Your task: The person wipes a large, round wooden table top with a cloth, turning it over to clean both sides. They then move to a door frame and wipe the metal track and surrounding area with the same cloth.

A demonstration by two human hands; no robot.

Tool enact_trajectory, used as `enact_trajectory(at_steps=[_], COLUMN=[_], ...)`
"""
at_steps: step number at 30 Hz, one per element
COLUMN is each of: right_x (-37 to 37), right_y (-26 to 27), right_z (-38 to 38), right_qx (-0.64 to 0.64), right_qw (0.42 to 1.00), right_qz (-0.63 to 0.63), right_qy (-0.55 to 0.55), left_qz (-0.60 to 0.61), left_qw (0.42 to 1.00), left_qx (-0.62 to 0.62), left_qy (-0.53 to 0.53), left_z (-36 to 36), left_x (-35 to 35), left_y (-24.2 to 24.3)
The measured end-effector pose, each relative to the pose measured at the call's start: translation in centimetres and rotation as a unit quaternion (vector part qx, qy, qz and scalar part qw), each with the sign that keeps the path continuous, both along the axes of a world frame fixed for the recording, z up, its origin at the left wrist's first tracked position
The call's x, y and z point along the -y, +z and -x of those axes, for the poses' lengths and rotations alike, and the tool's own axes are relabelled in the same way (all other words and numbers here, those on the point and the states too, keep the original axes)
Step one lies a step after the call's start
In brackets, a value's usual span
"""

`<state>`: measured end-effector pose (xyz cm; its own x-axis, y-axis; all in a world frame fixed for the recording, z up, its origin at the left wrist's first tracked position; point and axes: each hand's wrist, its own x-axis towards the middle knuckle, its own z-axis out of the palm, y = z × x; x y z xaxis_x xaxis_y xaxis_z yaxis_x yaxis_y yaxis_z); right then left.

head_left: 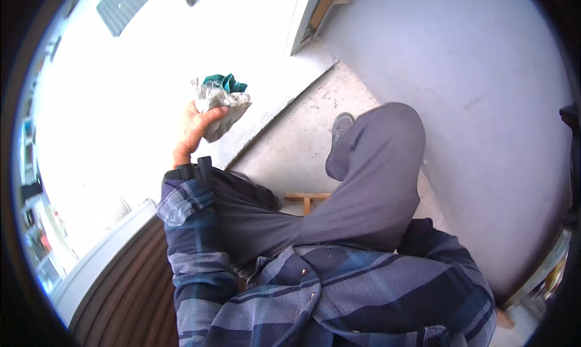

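My left hand [195, 124] grips a crumpled, whitish packet [224, 115], its thumb across the front. Teal material [229, 83], perhaps folded cloth, sticks out of the packet's open top. The packet is held out beyond my left knee, over a brightly lit, overexposed surface. My right hand is out of view; the right sleeve [447, 247] bends back beside my hip. My legs in dark trousers [363, 183] are bent and spread apart, and part of a low wooden piece [307, 197], perhaps a stool, shows between them.
A concrete step edge [290, 102] runs diagonally before me, with a shoe [341, 123] on the lower floor. A pale wall [476, 120] rises on the right. A grey ribbed mat [127, 4] lies at the upper left. Brown corrugated panelling [131, 283] stands at the lower left.
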<state>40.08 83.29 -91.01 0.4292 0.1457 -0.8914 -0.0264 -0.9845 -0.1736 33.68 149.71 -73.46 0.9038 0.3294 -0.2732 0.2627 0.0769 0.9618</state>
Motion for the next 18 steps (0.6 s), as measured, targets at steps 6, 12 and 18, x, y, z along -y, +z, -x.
enact_trajectory(at_steps=[6,12,18], right_x=[0.5,-1.1,-9.7], right_y=[0.3,-1.5,9.5], right_z=[2.9,2.4,-13.5], right_qx=[-0.007,-0.061,0.412], right_qw=[0.999,0.995,0.874], right_qz=[-0.011,-0.083,-0.240], right_qy=[-0.049,-0.012,-0.096], left_qz=[0.082,0.266,0.443], left_qw=[0.995,0.956,0.873], left_qx=[0.019,0.120,0.204], left_qy=[0.052,0.038,0.017], left_z=[-0.2,0.5,0.1], left_x=[2.3,3.2,4.0], left_y=[0.9,2.7,4.3])
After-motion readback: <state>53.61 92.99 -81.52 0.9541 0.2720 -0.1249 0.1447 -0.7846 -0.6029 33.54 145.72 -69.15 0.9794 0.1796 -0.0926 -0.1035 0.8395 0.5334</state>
